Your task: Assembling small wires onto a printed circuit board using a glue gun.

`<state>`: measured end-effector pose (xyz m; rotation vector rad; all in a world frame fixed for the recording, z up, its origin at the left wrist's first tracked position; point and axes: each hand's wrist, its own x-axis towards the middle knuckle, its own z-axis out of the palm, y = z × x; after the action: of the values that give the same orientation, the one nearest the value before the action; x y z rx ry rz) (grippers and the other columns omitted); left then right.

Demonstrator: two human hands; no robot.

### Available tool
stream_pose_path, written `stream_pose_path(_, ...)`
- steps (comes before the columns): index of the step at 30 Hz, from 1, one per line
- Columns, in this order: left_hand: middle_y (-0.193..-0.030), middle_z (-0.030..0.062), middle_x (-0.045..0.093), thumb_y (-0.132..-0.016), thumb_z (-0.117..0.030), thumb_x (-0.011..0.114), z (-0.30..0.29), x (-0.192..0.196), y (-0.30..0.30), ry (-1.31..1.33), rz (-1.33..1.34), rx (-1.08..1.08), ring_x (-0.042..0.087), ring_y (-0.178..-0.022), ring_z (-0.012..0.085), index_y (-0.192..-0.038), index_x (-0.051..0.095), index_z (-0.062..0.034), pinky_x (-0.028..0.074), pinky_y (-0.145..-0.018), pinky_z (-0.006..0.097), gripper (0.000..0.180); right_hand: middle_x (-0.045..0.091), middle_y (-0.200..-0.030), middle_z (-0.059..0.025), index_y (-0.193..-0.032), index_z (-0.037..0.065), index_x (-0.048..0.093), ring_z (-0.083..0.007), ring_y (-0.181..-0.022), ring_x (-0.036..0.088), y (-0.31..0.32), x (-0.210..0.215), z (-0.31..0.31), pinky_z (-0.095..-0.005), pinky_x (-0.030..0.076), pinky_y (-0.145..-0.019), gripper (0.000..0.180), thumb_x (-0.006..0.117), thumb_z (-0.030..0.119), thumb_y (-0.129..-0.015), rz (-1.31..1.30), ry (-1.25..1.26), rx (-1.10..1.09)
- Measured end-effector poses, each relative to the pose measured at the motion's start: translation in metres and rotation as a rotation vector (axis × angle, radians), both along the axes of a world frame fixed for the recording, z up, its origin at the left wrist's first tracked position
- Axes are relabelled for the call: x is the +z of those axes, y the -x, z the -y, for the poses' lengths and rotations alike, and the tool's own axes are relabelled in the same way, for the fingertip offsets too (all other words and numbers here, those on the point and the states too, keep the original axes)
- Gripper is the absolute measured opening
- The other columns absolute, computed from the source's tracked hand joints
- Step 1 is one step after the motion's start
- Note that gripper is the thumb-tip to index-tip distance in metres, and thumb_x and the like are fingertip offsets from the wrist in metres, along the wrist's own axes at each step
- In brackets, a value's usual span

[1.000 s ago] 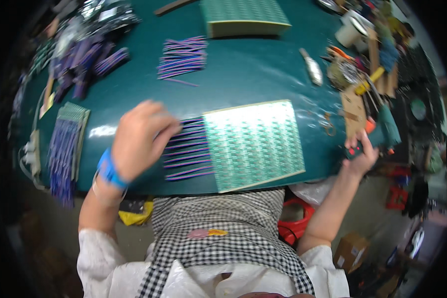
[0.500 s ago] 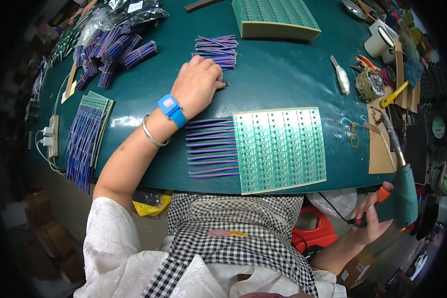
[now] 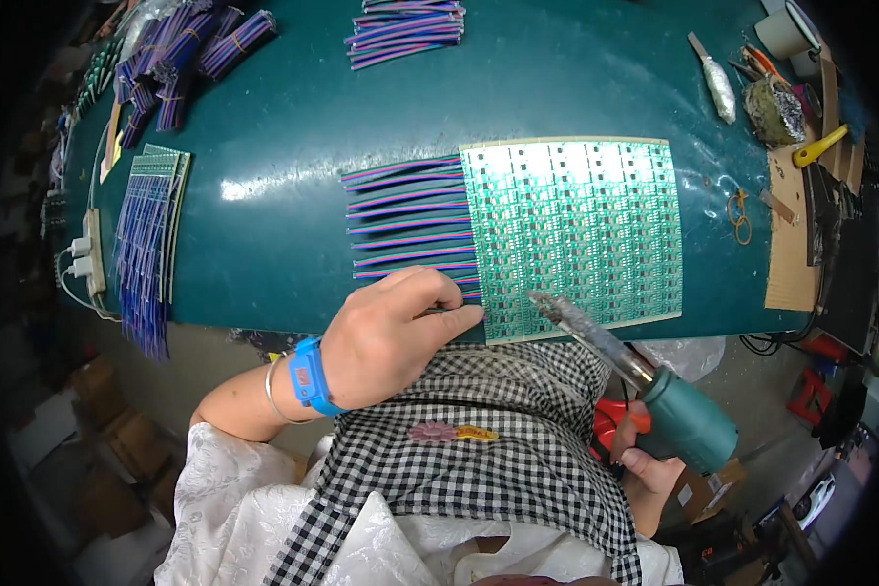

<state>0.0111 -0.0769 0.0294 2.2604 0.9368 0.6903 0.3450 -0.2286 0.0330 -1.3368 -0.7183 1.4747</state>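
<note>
The left hand [image 3: 391, 337] lies knuckles-up at the near edge of the table, fingers curled together and pressing down on the nearest of the striped wire strips [image 3: 415, 225], right where they meet the green circuit panel [image 3: 576, 230]. A blue wristband [image 3: 308, 376] and a thin bangle sit on that wrist. The right hand [image 3: 649, 469] is lower, off the table's edge and over the lap, its fingers wrapped tight round the teal grip of a soldering iron [image 3: 635, 376]; the iron's grey barrel slants up and to the left, its tip hanging over the near edge of the panel (whether it actually touches the board I cannot tell from here).

The wire strips fan out in a row from the panel's left side, purple and pink against the dark green table [image 3: 293, 117]. Further left lies another panel with its wires attached [image 3: 146, 244], and beside it a white power strip [image 3: 93, 259]. At the far side rest a loose bunch of wires [image 3: 405, 24] and banded purple bundles [image 3: 190, 54]. To the right, well apart from the work, sit a yellow-handled tool [image 3: 818, 146], a grubby lump [image 3: 774, 109] and a sheet of cardboard [image 3: 786, 234].
</note>
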Motion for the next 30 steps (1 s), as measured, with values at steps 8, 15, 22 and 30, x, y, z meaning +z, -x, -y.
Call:
stream_pose_path(8, -0.087, 0.0085, 0.061, -0.071, 0.0, 0.074, 0.011, -0.018, -0.005, -0.123, 0.018, 0.108, 0.061, -0.074, 0.0235, -0.099, 0.076, -0.0001, 0.052, -0.058, 0.034, 0.027, 0.056, -0.074, -0.0087, -0.124, -0.008, 0.059, -0.018, -0.058, 0.053, 0.005, -0.002, 0.006, -0.0296, 0.04, -0.053, 0.065, 0.081, 0.005, -0.064, -0.017, 0.1, 0.054)
stream_pose_path(15, -0.086, 0.0094, 0.065, -0.062, 0.01, 0.072, 0.012, -0.02, -0.007, -0.078, 0.034, 0.099, 0.061, -0.069, 0.0237, -0.106, 0.077, -0.0035, 0.05, -0.058, 0.034, 0.046, 0.064, -0.087, -0.0093, -0.121, -0.011, 0.059, -0.0154, -0.064, 0.055, 0.007, -0.004, 0.003, -0.0287, 0.045, -0.058, 0.055, 0.081, -0.001, -0.071, -0.057, 0.059, 0.09)
stream_pose_path(22, -0.086, 0.0096, 0.066, -0.064, 0.008, 0.076, 0.014, -0.022, -0.007, -0.069, 0.064, 0.112, 0.062, -0.068, 0.023, -0.104, 0.077, -0.0033, 0.05, -0.057, 0.033, 0.041, 0.065, -0.097, -0.0119, -0.124, -0.011, 0.058, -0.0168, -0.068, 0.057, 0.009, 0.0, 0.002, -0.0297, 0.047, -0.061, 0.06, 0.082, -0.001, -0.071, -0.066, 0.087, 0.071)
stream_pose_path(30, -0.084, 0.0093, 0.065, -0.066, 0.007, 0.078, 0.014, -0.021, -0.008, -0.086, 0.051, 0.116, 0.062, -0.067, 0.0224, -0.103, 0.076, -0.0015, 0.05, -0.056, 0.032, 0.038, 0.065, -0.097, -0.0121, -0.122, -0.009, 0.058, -0.017, -0.069, 0.058, 0.011, -0.001, 0.002, -0.0299, 0.049, -0.063, 0.057, 0.082, 0.0, -0.071, -0.047, 0.125, 0.062)
